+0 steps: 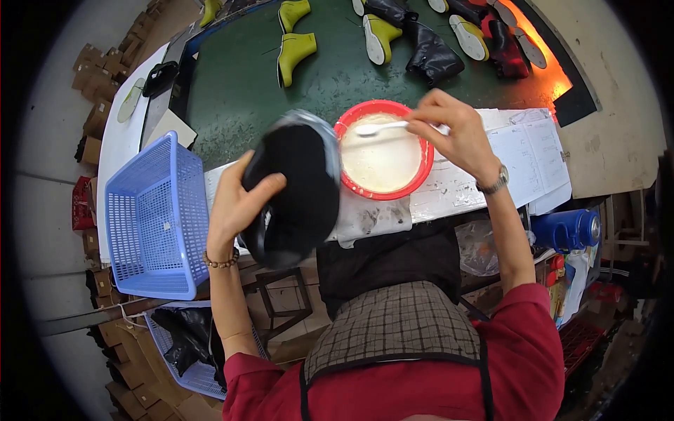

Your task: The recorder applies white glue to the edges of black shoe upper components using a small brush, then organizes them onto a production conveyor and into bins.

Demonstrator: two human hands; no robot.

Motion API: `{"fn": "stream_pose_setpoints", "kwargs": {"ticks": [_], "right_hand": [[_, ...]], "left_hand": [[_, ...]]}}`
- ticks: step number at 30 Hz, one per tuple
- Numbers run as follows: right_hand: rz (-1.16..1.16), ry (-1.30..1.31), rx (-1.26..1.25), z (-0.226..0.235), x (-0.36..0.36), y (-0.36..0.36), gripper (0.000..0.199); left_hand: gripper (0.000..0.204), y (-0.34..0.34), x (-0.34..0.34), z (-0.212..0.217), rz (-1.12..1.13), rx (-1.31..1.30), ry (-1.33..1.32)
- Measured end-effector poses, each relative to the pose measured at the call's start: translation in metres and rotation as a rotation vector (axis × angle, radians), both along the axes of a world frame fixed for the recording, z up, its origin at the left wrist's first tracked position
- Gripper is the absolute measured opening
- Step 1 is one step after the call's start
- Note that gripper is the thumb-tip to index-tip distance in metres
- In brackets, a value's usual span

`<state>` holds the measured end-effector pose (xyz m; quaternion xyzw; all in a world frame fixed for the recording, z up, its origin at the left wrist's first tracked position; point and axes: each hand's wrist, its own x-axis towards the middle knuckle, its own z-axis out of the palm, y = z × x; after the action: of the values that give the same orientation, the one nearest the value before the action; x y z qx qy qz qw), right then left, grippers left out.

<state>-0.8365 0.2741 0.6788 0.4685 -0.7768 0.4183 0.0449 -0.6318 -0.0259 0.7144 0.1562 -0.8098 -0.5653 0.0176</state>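
My left hand is closed round the edge of a black boot upper, its thumb lying over the dark opening. The upper is tilted, and its far edge is smeared by motion. To its right stands a red bowl of creamy white paste, likely glue. My right hand pinches the handle of a white toothbrush-like brush, whose head is over the paste. Whether the bristles touch the paste I cannot tell.
An upright blue plastic basket stands at left; below it another basket holds black boots. Yellow-green lasts and black boots lie on the green belt. Papers and a blue jug are at right.
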Motion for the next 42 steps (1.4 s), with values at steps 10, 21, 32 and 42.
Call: {"fn": "stream_pose_setpoints", "kwargs": {"ticks": [10, 21, 32, 42], "right_hand": [[-0.328, 0.310, 0.450, -0.040, 0.023, 0.030, 0.012], [-0.434, -0.095, 0.147, -0.042, 0.036, 0.040, 0.015], [-0.249, -0.229, -0.221, -0.025, 0.028, 0.003, 0.014], [-0.170, -0.041, -0.314, -0.014, 0.035, 0.003, 0.022]], "left_hand": [[0.129, -0.020, 0.043, -0.097, -0.047, -0.644, 0.009], [0.085, 0.003, 0.048, -0.098, 0.283, -0.411, 0.326], [0.077, 0.056, 0.041, -0.046, -0.050, -0.578, 0.546], [0.094, 0.063, 0.032, -0.057, 0.190, -0.486, 0.647]]}}
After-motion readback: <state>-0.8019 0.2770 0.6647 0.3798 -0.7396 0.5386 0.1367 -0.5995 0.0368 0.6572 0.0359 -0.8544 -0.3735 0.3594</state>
